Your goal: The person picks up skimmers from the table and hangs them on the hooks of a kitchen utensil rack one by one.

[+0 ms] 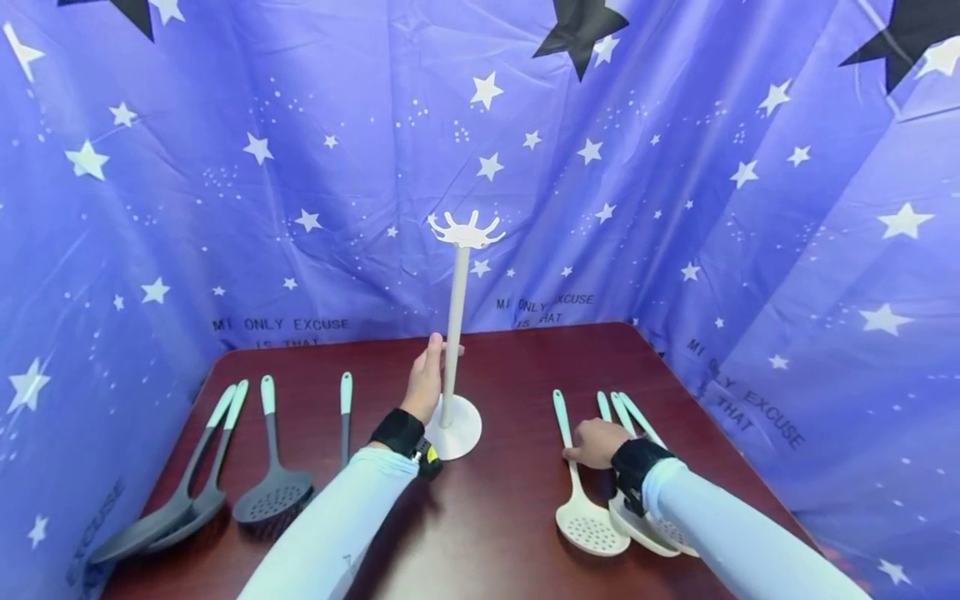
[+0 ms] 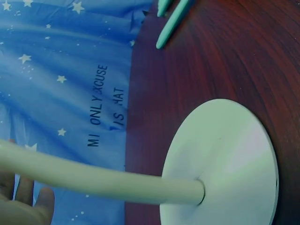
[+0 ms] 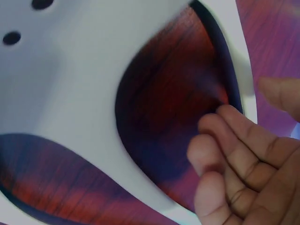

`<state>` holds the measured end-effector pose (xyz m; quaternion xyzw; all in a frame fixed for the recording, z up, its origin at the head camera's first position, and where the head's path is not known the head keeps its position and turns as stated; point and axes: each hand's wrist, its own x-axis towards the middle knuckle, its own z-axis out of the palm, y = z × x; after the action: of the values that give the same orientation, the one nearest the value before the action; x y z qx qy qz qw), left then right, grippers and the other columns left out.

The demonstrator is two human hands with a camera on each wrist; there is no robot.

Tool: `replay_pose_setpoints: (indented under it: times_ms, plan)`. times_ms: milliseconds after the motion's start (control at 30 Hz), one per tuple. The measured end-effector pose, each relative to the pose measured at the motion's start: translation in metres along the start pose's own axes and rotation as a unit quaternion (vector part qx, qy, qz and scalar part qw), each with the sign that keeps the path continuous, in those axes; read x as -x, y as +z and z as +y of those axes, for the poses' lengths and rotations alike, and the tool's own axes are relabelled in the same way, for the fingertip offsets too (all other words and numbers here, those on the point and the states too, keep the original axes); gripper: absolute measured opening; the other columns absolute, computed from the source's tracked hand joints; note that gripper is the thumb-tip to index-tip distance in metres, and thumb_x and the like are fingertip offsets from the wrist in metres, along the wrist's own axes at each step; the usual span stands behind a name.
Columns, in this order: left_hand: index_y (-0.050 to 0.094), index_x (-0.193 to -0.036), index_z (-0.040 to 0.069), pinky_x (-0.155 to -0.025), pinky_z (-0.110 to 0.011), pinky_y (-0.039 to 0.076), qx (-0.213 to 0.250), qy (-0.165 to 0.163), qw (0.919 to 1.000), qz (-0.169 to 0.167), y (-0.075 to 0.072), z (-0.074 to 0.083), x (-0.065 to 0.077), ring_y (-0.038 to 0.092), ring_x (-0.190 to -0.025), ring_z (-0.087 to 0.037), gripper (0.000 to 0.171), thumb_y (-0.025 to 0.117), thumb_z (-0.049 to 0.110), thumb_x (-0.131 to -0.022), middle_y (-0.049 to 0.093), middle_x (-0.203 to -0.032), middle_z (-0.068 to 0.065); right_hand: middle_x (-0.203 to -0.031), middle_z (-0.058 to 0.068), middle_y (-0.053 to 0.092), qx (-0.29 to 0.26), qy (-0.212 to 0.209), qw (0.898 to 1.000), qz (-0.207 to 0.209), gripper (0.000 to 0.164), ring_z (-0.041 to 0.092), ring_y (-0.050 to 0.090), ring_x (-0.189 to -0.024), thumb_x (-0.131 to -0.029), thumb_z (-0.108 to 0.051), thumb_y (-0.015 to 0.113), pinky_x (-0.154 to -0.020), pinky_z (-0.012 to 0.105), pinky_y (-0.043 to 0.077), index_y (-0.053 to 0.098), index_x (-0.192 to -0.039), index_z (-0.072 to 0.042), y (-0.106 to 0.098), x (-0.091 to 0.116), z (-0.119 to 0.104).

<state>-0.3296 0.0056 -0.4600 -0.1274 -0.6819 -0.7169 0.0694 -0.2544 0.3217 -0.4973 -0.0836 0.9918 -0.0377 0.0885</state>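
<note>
Red-brown worktop (image 1: pixel 495 517), 2 far corners rounded, against starry curtain (image 1: pixel 345 183). Wide gap between stand (image 1: pixel 467 429), mid-worktop, and white skimmer (image 1: pixel 592 533), right. Printed on curtain: "MI ONLY EXCUSE IS THAT". Left grip (image 1: pixel 425 382) loosely spread behind pole (image 1: pixel 454 325), contact unclear; right grip (image 1: pixel 597 443) half curled at skimmer's handle (image 1: pixel 562 411), cannot tell whether holding.

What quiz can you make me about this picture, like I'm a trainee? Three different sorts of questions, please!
1. Pick one: what colour are the handle ends of the dark utensils?
A) red
B) mint green
C) yellow

2. True or false: a ladle hangs from the white stand.

3. Fill in the side: the pale slotted spoon lies closer to the person's ____ grip.

Key:
1. B
2. False; nothing hangs on its hooks.
3. right (the right grip is beside its handle)
</note>
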Motion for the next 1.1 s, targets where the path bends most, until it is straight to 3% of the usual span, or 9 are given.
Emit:
replay_pose_setpoints:
  times_ms: [133, 300, 400, 500, 567, 733, 1000, 1100]
  plan:
    - [0.075, -0.113, 0.003, -0.099, -0.042, 0.039, -0.036, -0.013, 0.9992, 0.011, 0.005, -0.011, 0.005, 0.058, -0.115, -0.029, 0.069, 0.026, 0.051, -0.113, 0.071, -0.120, -0.016, -0.067, -0.001, 0.059, -0.010, 0.013, 1.000, 0.001, 0.034, 0.019, 0.057, -0.063, -0.089, -0.041, 0.079, -0.067, 0.044, 0.052, 0.064, -0.071, -0.016, 0.009, 0.000, -0.004]
    - [0.073, -0.096, -0.003, -0.098, -0.041, 0.047, -0.015, -0.018, 0.9997, 0.003, 0.011, -0.022, 0.006, 0.065, -0.099, -0.025, 0.071, 0.028, 0.048, -0.113, 0.073, -0.099, -0.017, -0.070, 0.000, 0.059, -0.015, 0.024, 1.000, 0.009, 0.032, 0.019, 0.058, -0.066, -0.088, -0.038, 0.080, -0.068, 0.045, 0.053, 0.063, -0.073, -0.015, 0.019, 0.003, -0.006]
    - [0.063, -0.080, -0.003, -0.078, -0.036, 0.055, 0.017, -0.028, 0.9994, -0.005, 0.011, -0.027, 0.006, 0.063, -0.073, -0.021, 0.071, 0.029, 0.050, -0.113, 0.064, -0.075, -0.013, -0.070, -0.002, 0.058, -0.023, 0.019, 0.999, 0.029, 0.030, 0.018, 0.056, -0.065, -0.087, -0.035, 0.079, -0.066, 0.043, 0.051, 0.061, -0.073, -0.016, 0.022, 0.005, -0.008]
    - [0.051, -0.071, 0.005, -0.058, -0.027, 0.045, 0.032, -0.034, 0.9989, -0.012, 0.010, -0.030, 0.004, 0.048, -0.057, -0.016, 0.070, 0.029, 0.057, -0.111, 0.048, -0.063, -0.003, -0.067, -0.003, 0.053, -0.042, 0.001, 0.997, 0.057, 0.029, 0.016, 0.051, -0.062, -0.087, -0.031, 0.076, -0.061, 0.039, 0.046, 0.055, -0.072, -0.018, 0.022, 0.005, -0.011]
    - [0.048, -0.068, 0.009, -0.052, -0.024, 0.037, 0.037, -0.032, 0.9986, -0.018, 0.009, -0.031, 0.001, 0.041, -0.054, -0.015, 0.071, 0.029, 0.064, -0.108, 0.044, -0.061, 0.000, -0.065, -0.005, 0.050, -0.063, -0.011, 0.995, 0.080, 0.028, 0.014, 0.048, -0.059, -0.086, -0.028, 0.074, -0.058, 0.034, 0.042, 0.052, -0.071, -0.019, 0.020, 0.005, -0.014]
    - [0.044, -0.065, 0.012, -0.047, -0.022, 0.031, 0.043, -0.017, 0.9987, -0.020, 0.009, -0.030, -0.005, 0.037, -0.050, -0.009, 0.075, 0.029, 0.076, -0.100, 0.040, -0.056, 0.002, -0.063, -0.010, 0.050, -0.132, -0.045, 0.982, 0.130, 0.024, 0.007, 0.047, -0.055, -0.090, -0.020, 0.070, -0.054, 0.027, 0.040, 0.050, -0.076, -0.020, 0.013, 0.004, -0.023]
    - [0.042, -0.063, 0.012, -0.045, -0.021, 0.027, 0.054, -0.007, 0.9985, -0.010, 0.015, -0.026, -0.012, 0.033, -0.047, -0.006, 0.079, 0.030, 0.086, -0.091, 0.036, -0.052, 0.005, -0.065, -0.009, 0.062, -0.260, -0.100, 0.954, 0.114, 0.017, 0.005, 0.059, -0.050, -0.100, -0.013, 0.066, -0.049, 0.026, 0.049, 0.054, -0.089, -0.016, 0.003, 0.013, -0.029]
    - [0.042, -0.063, 0.012, -0.045, -0.021, 0.027, 0.057, -0.013, 0.9983, -0.005, 0.019, -0.026, -0.014, 0.032, -0.046, -0.005, 0.082, 0.031, 0.090, -0.086, 0.036, -0.052, 0.005, -0.067, -0.002, 0.065, -0.319, -0.121, 0.935, 0.097, 0.014, 0.012, 0.062, -0.053, -0.104, -0.013, 0.064, -0.051, 0.029, 0.053, 0.055, -0.092, -0.012, 0.000, 0.014, -0.030]
